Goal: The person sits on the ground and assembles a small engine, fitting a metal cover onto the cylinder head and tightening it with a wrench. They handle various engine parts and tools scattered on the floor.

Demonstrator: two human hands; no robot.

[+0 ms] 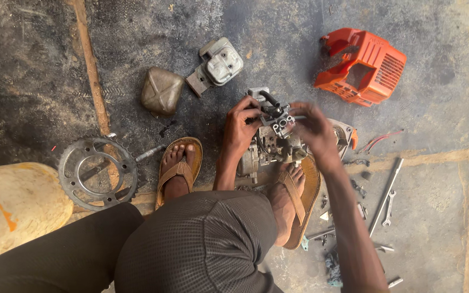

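1. The engine (270, 144), a small grey metal block with a black hose on top, sits on the floor (278, 49) between the person's sandalled feet, its lower edge against the right sandal (299, 201).
2. The left hand (241, 126) is closed on the engine's upper left side, fingers curled over the top by the hose.
3. The right hand (315, 127) is blurred; its fingers look pinched on a small part at the engine's top right, though what they hold cannot be told.
4. By its look the engine is dense, rigid cast metal, heavy for its size and probably oily, so it may slip. The solid body gives the safest hold; the hose and small fittings look the weakest places to pull on.
5. The floor is rough, dark, stained concrete, dusty and uneven, with a paler strip along the right.
6. Around the work lie an orange cover (362, 66), a muffler (216, 65), a brown tank (162, 90) and a sprocket (97, 172) to the left, with a yellow drum (20, 206) near it.
7. A spanner (389, 207), a long bar and small loose parts lie just right of the right foot, near the engine.
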